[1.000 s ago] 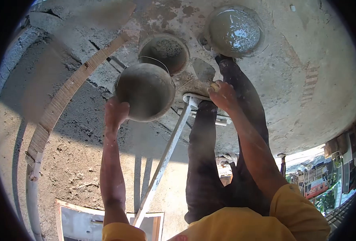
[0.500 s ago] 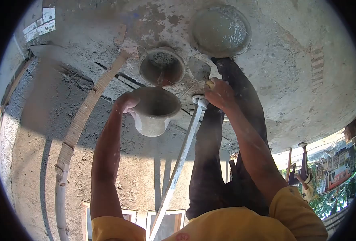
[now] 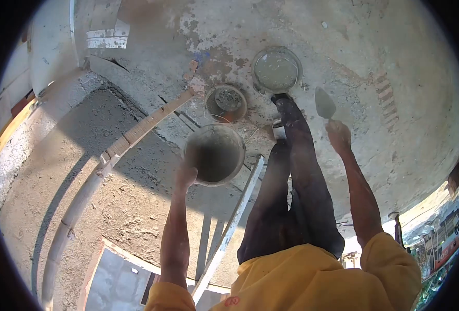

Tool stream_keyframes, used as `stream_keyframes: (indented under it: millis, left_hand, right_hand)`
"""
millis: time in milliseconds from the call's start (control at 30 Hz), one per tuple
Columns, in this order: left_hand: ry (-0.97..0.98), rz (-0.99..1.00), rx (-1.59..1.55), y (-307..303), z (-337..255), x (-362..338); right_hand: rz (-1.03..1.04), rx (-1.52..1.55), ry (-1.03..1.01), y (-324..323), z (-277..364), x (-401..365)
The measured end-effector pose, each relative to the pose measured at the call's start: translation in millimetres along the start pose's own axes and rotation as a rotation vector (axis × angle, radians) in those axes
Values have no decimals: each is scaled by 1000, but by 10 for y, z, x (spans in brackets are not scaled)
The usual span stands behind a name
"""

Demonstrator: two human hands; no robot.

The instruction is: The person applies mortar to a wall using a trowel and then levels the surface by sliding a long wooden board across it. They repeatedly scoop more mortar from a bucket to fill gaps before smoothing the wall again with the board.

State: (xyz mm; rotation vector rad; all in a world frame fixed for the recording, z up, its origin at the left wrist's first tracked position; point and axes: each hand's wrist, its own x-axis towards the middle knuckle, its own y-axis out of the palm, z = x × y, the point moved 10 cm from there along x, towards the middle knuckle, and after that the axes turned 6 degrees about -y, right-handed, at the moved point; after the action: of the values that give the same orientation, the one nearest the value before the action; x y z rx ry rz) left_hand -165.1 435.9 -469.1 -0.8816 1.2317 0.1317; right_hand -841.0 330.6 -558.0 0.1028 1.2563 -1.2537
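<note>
In the head view, my left hand [image 3: 187,175] grips the near-left rim of a grey bucket [image 3: 217,139], which is tilted so its dark inside faces me. My right hand [image 3: 339,136] is out to the right, closed around the handle of a trowel [image 3: 325,102]. The leaf-shaped blade points away from me and looks coated in grey. Just beyond the held bucket stands a second bucket [image 3: 244,108] with grey mortar inside. A round basin [image 3: 299,63] of cloudy liquid sits farther off, near my foot.
A curved-looking wooden pole [image 3: 79,192] rises on the left. A long pale straightedge [image 3: 230,232] leans beside my left leg. Rough plastered wall [image 3: 131,202] fills the lower left, with a window opening [image 3: 118,280] below. Loose bits lie on the concrete floor [image 3: 364,150].
My right hand has swung right with the trowel, away from beside the buckets. The bucket in my left hand has tipped, its mouth now turned more towards me. The view has shifted.
</note>
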Motion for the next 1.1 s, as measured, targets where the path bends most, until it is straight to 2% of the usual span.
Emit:
stream_keyframes:
  millis: [67, 133, 167, 233, 267, 300, 333, 367, 400, 433, 500, 533, 567, 600, 667, 733, 800, 833, 900, 933, 1000, 1067, 1100]
  left_hand:
    - [32, -151, -198, -105, -72, -427]
    - [-7, -300, -452, -317, -464, -1199]
    - [-7, -295, -436, -264, -423, -1377]
    - [16, -295, -393, -261, -432, -1572]
    - [25, -307, -407, -283, -491, -1649]
    - [40, -317, -409, -297, -486, -1800]
    - [70, -327, -407, -344, -559, -1943]
    - [112, -299, -422, -375, -683, -2082]
    - [138, -290, -575, -414, -898, -2328]
    - [90, -223, -592, -278, -797, -2117]
    - [-3, -118, -599, -314, -1384, -2800]
    - [33, 19, -636, -177, -1353, -2571]
    - [81, 125, -761, -116, -1578, -2725]
    - [157, 145, -640, -70, -1819, -2808]
    - [283, 479, -905, 257, -2290, -3007]
    - [415, 915, -1021, 911, -3443, -3363]
    - [548, 1579, -1042, 1880, -4582, -4107]
    - [533, 1926, -964, 2348, -4976, -4543]
    - [402, 2305, -853, 3095, -5754, -5331]
    - [300, 2324, -873, 3416, -6216, -5907]
    - [93, 2350, -918, 4062, -7140, -7063]
    - [59, 2171, -989, 4443, -7830, -7810]
    - [116, 2207, -890, 4662, -8072, -8234]
  right_hand:
    - [-62, -12, 82, -327, -927, -465]
    - [-102, 26, 205, -688, -1515, -1146]
    - [-91, 52, 304, -823, -1803, -1602]
    - [-146, 116, 385, -851, -2813, -2263]
    - [-134, 178, 415, -933, -2820, -2711]
    - [-146, 215, 544, -911, -3076, -3095]
    - [-181, 344, 450, -844, -3266, -3407]
    - [-171, 386, 497, -758, -3444, -3742]
    - [-168, 439, 552, -698, -3579, -4012]
    - [-171, 443, 571, -669, -3657, -4217]
    - [-167, 464, 639, -554, -3827, -4704]
    - [-184, 458, 655, -461, -4009, -4899]
    - [-194, 450, 673, -342, -4215, -5030]
    - [-202, 441, 685, -281, -4380, -5111]
    - [-217, 555, 757, -389, -4400, -5427]
    - [-256, 687, 844, -595, -4480, -5838]
    - [-289, 792, 924, -555, -4816, -6065]
    - [-293, 812, 933, -574, -4982, -6123]
    - [-350, 921, 991, -633, -5488, -6164]
    - [-342, 969, 1017, -579, -5589, -6236]
    - [-503, 1092, 1013, -867, -5849, -6458]
    - [-680, 1172, 998, -1364, -6163, -6675]
    - [-759, 1223, 1004, -1519, -6350, -6717]
